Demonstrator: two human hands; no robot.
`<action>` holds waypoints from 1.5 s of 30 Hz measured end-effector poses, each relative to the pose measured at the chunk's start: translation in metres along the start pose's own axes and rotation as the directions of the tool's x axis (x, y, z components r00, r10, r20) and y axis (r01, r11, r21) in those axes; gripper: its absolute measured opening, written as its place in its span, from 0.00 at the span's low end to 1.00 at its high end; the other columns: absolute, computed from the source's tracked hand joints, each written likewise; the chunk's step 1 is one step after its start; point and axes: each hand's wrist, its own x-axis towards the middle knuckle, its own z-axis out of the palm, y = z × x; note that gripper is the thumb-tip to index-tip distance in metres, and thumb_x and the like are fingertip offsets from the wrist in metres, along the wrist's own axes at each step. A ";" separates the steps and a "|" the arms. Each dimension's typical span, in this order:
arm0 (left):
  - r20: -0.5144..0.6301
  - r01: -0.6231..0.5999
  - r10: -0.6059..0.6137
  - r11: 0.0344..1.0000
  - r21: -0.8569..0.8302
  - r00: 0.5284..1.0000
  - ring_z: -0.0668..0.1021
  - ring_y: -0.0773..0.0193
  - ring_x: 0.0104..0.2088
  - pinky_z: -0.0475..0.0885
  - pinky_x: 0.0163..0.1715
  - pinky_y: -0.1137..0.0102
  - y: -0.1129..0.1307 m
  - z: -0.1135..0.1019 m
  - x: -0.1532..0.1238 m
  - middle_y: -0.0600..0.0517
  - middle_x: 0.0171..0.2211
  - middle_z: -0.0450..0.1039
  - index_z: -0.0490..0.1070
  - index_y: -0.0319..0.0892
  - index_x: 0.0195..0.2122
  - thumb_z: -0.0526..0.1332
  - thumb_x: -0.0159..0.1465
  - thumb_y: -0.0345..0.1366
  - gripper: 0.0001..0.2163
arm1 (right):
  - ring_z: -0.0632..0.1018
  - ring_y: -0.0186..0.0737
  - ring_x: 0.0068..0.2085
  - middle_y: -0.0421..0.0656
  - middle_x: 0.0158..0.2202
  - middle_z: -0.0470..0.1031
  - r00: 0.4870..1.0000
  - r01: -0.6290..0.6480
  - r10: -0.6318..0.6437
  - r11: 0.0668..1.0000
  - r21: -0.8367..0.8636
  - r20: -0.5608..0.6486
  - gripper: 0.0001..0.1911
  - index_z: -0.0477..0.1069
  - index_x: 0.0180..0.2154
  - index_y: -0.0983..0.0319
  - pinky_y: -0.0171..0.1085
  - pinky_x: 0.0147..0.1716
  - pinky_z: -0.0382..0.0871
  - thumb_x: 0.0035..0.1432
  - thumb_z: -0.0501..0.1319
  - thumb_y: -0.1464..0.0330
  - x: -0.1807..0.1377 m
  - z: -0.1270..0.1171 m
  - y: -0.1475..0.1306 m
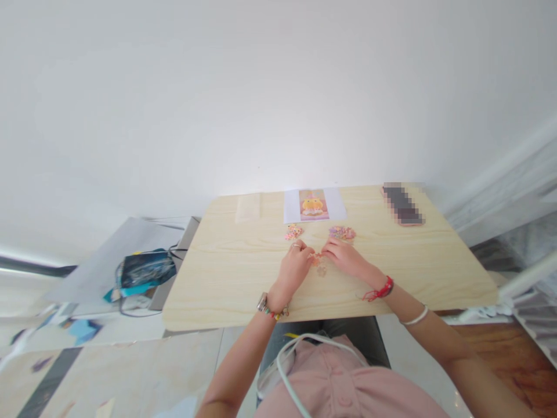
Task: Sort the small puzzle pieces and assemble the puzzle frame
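My left hand and my right hand face each other over the table, fingertips closed in a pinch. Between them are a few joined orange-pink jigsaw pieces, with a paler part toward me; my fingers cover their edges. Both hands grip this small cluster from its two sides. Just beyond my left hand lies a little heap of loose pink and yellow pieces. A larger heap of purple and pink pieces is right behind my right hand.
The pale wooden table stands against a white wall. Along its back are a printed sheet with a yellow figure, a clear bag or sheet and a phone. To the left, a dark bag rests on a grey surface.
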 end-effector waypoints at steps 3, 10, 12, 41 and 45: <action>-0.002 -0.036 0.036 0.999 0.022 0.999 0.70 0.65 0.37 0.68 0.38 0.71 0.003 0.001 0.002 0.49 0.35 0.64 0.71 0.42 0.36 0.53 0.60 0.30 0.08 | 0.70 0.36 0.35 0.44 0.31 0.69 0.999 -0.033 0.033 0.996 0.085 -0.002 0.10 0.71 0.30 0.64 0.37 0.36 0.64 0.58 0.52 0.72 -0.001 -0.002 0.005; 0.044 -0.102 0.101 0.994 0.026 0.994 0.70 0.65 0.36 0.68 0.35 0.72 0.006 0.012 0.009 0.49 0.35 0.64 0.71 0.41 0.35 0.54 0.60 0.33 0.07 | 0.70 0.35 0.30 0.41 0.26 0.70 0.991 -0.085 0.063 0.976 0.201 0.115 0.11 0.70 0.25 0.64 0.34 0.32 0.63 0.55 0.53 0.72 0.000 -0.011 0.010; 0.052 -0.137 0.137 0.991 0.004 0.989 0.70 0.66 0.36 0.68 0.35 0.72 0.006 0.012 0.012 0.50 0.35 0.64 0.71 0.41 0.35 0.55 0.60 0.33 0.06 | 0.69 0.34 0.28 0.39 0.24 0.70 0.986 -0.117 0.082 0.962 0.246 0.148 0.11 0.69 0.23 0.64 0.33 0.29 0.62 0.55 0.52 0.72 0.000 -0.013 0.011; -0.220 0.104 -0.082 0.991 0.087 0.972 0.70 0.66 0.33 0.66 0.34 0.73 -0.049 -0.016 0.021 0.50 0.32 0.65 0.71 0.42 0.34 0.53 0.61 0.33 0.07 | 0.70 0.36 0.33 0.44 0.35 0.67 0.996 0.084 -0.089 0.987 -0.134 -0.030 0.08 0.67 0.34 0.63 0.34 0.32 0.63 0.60 0.51 0.68 0.067 0.010 -0.011; -0.224 0.152 -0.128 0.984 0.096 0.966 0.70 0.66 0.33 0.66 0.34 0.72 -0.064 -0.016 0.016 0.50 0.33 0.65 0.71 0.41 0.34 0.54 0.61 0.32 0.07 | 0.71 0.36 0.35 0.45 0.36 0.67 0.992 0.127 -0.126 0.980 -0.154 0.014 0.07 0.66 0.36 0.64 0.34 0.33 0.63 0.60 0.51 0.69 0.074 0.019 -0.011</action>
